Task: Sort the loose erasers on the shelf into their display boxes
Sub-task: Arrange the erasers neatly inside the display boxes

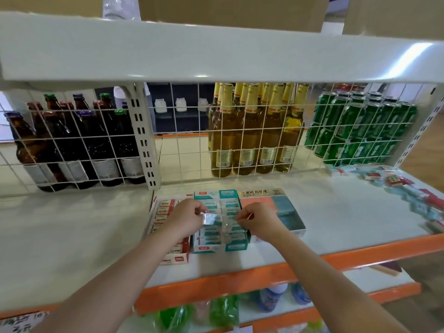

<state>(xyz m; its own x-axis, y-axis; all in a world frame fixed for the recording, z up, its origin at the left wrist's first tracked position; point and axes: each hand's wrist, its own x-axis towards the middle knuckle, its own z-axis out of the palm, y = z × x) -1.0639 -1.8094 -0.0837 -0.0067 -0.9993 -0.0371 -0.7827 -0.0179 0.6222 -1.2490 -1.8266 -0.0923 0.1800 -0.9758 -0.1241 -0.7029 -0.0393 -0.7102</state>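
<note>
We see crinkly clear plastic wrap over teal display box, pinched by left hand and right hand. Red box at left, partly hidden by forearm. Loose erasers far right on glossy white shelf, blurred.

Teal eraser pinched above teal display box.
</note>
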